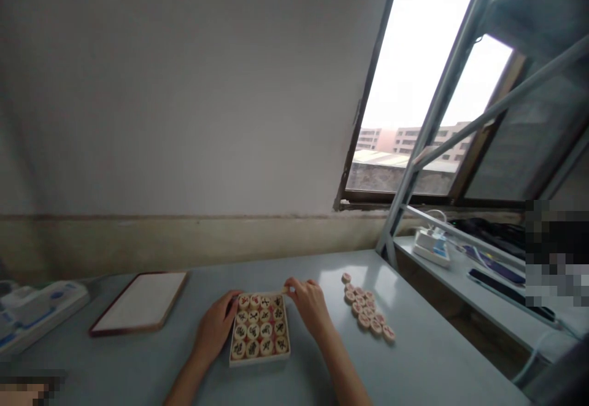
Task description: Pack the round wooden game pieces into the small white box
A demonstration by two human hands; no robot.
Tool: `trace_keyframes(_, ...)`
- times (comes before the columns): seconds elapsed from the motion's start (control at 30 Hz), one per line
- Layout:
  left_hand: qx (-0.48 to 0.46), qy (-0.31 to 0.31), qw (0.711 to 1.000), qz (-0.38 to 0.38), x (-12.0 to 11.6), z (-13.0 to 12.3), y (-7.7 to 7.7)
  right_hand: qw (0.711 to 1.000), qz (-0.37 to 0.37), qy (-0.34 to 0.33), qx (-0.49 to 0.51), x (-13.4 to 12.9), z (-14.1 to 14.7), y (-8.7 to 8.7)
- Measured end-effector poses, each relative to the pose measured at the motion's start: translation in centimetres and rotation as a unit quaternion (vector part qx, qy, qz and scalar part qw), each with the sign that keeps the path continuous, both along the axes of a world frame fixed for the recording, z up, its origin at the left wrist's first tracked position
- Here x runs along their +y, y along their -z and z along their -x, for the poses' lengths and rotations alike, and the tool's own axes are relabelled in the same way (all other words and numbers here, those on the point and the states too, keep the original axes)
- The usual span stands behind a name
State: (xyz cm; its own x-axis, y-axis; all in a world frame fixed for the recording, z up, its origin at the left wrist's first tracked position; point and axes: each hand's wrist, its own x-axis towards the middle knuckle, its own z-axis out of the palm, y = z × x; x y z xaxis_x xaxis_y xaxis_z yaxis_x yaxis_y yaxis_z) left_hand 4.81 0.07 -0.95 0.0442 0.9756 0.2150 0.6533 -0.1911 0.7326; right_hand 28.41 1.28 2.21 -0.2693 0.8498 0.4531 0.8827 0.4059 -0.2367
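Note:
A shallow pale box (260, 362) sits on the grey table in front of me, holding rows of round wooden xiangqi pieces (253, 331) with dark and red characters. My left hand (215, 327) is closed along the box's left wall, fingers at its far left corner. At the far right corner, my right hand (307, 303) is in a pinch, thumb and forefinger together; whatever lies between the fingertips is too small to make out. To the right, a loose cluster of xiangqi pieces (363, 308) lies on the table, characters facing up.
A flat white panel with a brown rim (140, 302) lies at left, beside a white power strip (43, 311). A metal bed frame (405, 191) rises at the table's right back corner. Beyond it, a lower shelf holds another power strip (431, 248) and a phone (510, 295).

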Motion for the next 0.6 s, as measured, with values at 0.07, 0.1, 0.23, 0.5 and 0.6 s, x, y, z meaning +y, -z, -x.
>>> trace_keyframes(0.07,0.002,0.003,1.000,0.006,-0.1,0.0,-0.2,1.000,0.005,-0.016,-0.007,-0.2,0.2,0.0)
trace_keyframes(0.1,0.003,0.004,1.000,0.007,-0.1,0.0,-0.2,1.000,0.004,-0.024,0.002,-0.3,0.3,-0.2)
trace_keyframes(0.23,0.001,0.001,1.000,0.008,-0.1,-0.1,-0.3,0.996,-0.027,-0.058,0.060,-1.1,0.6,-1.3)
trace_keyframes(0.5,0.006,-0.011,1.000,-0.003,0.6,0.1,0.9,0.990,-0.099,-0.070,-0.074,-0.8,3.0,0.4)
trace_keyframes(0.6,0.007,-0.017,1.000,-0.012,0.8,0.2,1.2,0.987,-0.118,-0.067,-0.083,-0.5,3.5,1.2)
